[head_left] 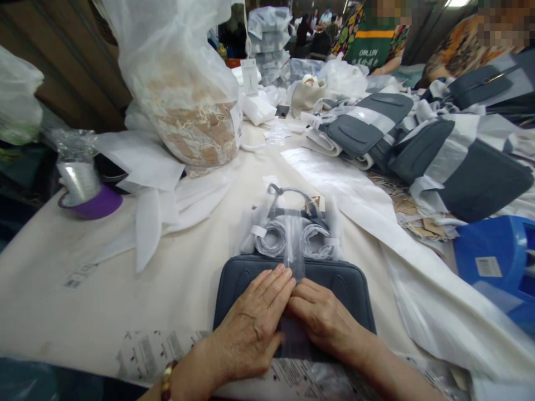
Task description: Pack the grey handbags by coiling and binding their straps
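Note:
A dark blue-grey bag (355, 284) lies flat on the covered table in front of me. Two wrapped rolls (271, 238) and a wrapped handle (295, 192) rest at its far edge. A clear strip (294, 245) runs over the bag's middle, between the rolls. My left hand (254, 317) lies flat on the bag, fingers stretched out along the strip. Beside it, my right hand (320, 314) has its fingers curled at the strip, its fingertips hidden; what it grips cannot be made out.
A purple tape ring (94, 203) stands at the left, near white sheets (146, 161). A plastic-covered bundle (196, 122) is behind them. More wrapped bags (368, 122) lie at the right, above a blue bin (489, 245). Two people are across the table.

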### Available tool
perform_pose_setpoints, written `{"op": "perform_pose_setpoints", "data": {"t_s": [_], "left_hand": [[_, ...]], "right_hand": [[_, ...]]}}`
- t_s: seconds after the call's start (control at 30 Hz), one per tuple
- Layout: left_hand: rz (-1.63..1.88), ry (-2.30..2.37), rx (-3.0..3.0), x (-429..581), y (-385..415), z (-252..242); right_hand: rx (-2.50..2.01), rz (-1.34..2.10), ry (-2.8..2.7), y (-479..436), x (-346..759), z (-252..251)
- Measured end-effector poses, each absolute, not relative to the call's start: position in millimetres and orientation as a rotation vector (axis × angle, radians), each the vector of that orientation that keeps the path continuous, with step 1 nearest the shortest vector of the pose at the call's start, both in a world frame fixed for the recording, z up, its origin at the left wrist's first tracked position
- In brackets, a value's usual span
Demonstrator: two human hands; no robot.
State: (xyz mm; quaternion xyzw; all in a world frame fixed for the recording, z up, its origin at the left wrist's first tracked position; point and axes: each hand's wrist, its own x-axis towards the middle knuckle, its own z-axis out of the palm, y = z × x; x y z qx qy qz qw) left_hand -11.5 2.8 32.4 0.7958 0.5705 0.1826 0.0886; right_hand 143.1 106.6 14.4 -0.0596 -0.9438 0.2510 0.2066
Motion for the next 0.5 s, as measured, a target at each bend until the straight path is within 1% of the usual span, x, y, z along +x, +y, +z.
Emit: {"op": "perform_pose_setpoints", "data": {"t_s": [0.07,0.1,0.2,0.23,0.27,0.37,0.43,0.5], "left_hand": [[0.647,1.710,2.321,-12,-3,35],[0.755,1.732,2.306,-11,-6,33],[1.118,1.732,2.407,1,-19,14],[1.181,1.710,2.487,6,-22,6],[1.192,1.701,2.559,11,-25,-2],[1.058,1.729,2.662,22,-29,-15],[1.002,1.727,2.664,24,-29,-17],[1.015,1.743,2.659,24,-29,-16]], "right_hand": [[-0.198,0.692,-2.629,106,144,14],[-0.214,0.683,-2.634,106,144,14],[-0.251,0.631,-2.655,105,145,15],[-0.256,0.615,-2.656,105,145,15],[-0.258,0.601,-2.653,105,145,14],[-0.263,0.552,-2.637,105,141,12],[-0.291,0.515,-2.635,103,138,13],[-0.377,0.492,-2.590,100,140,18]]}}
